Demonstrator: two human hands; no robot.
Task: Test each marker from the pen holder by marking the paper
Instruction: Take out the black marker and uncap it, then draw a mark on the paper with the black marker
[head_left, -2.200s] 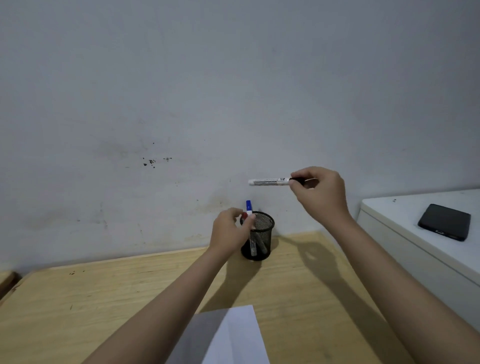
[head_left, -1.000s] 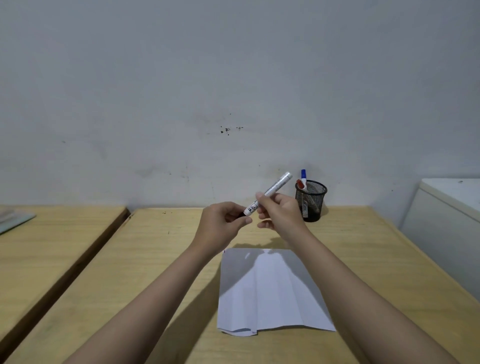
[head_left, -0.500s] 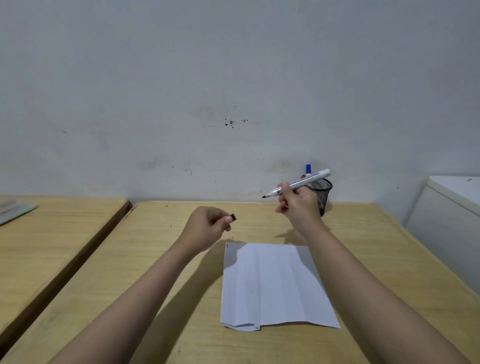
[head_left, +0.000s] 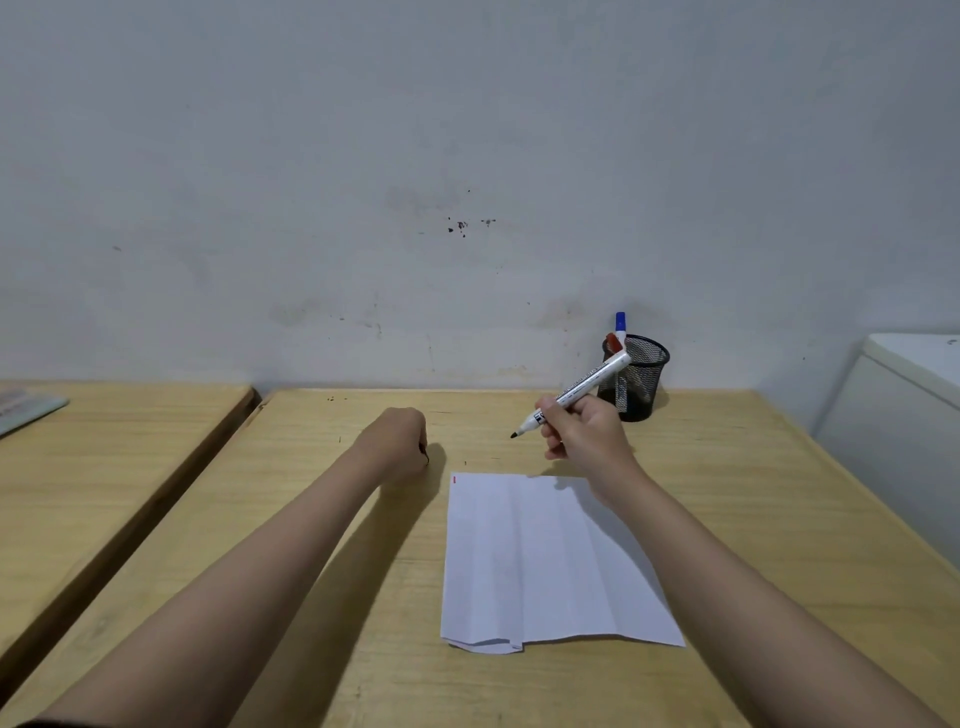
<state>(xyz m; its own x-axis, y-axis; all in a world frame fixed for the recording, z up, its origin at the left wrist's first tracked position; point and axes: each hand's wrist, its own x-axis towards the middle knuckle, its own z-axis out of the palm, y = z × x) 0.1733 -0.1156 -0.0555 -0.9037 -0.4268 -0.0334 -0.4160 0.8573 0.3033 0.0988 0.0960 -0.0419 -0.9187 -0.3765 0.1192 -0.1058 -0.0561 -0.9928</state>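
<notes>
Clearly the right hand (head_left: 584, 439) pinches the light, stiff marker (head_left: 576, 395) low on its barrel; its bare tip hangs above the flimsy paper (head_left: 545, 561).

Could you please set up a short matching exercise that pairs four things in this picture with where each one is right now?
Things:
1. uncapped marker
2. paper
3. pen holder
4. blue-capped marker

Places:
A. standing in the mesh cup
B. flat on the desk
C. at the back of the desk, near the wall
D. held in the right hand, tip above the desk

Pairs: 1-D, 2-B, 3-C, 4-A
</notes>
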